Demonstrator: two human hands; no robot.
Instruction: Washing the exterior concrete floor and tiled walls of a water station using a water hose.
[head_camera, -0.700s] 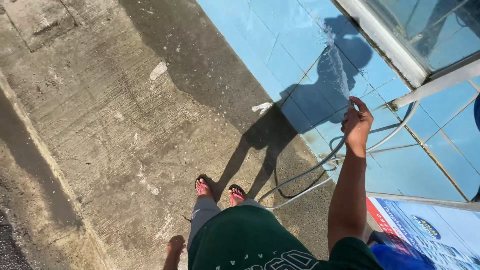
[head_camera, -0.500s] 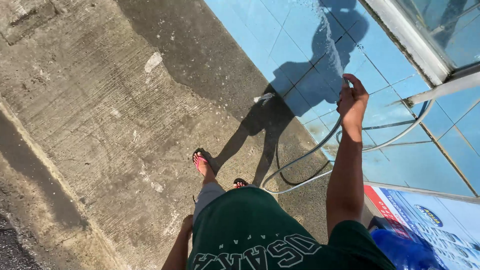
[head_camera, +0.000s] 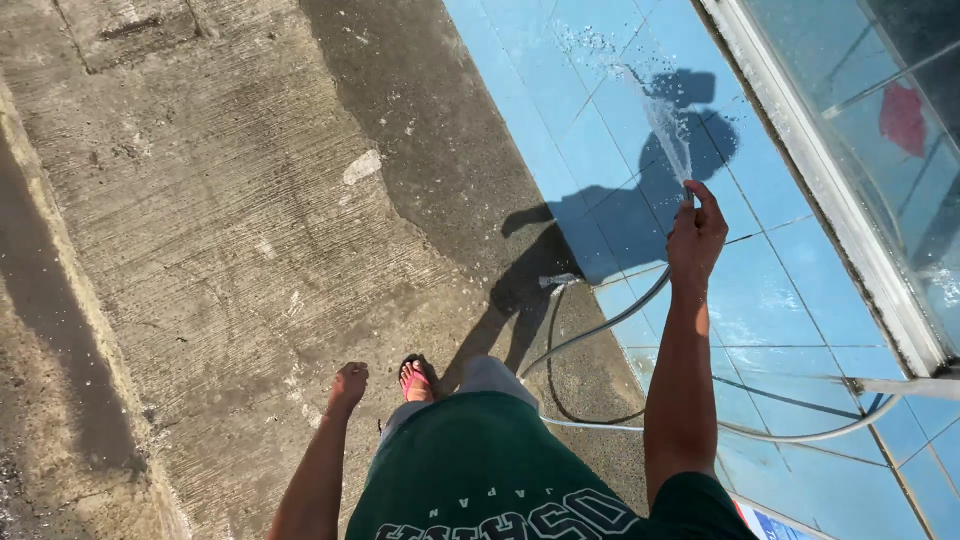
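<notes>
- Right hand (head_camera: 697, 232): grip is closing round the hose (head_camera: 600, 330) end, spraying water across blue tiles (head_camera: 600, 140) (rinsing step).
- Left hand (head_camera: 348, 385): hanging loosely curled, holding nothing.
- Next, probably: sweeping the spray over dry tiles.

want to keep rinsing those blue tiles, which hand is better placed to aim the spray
Right. The right hand already grips the hose end, with water jetting onto the blue tiles. The left hand hangs empty by the hip over the concrete, away from the hose.
</notes>
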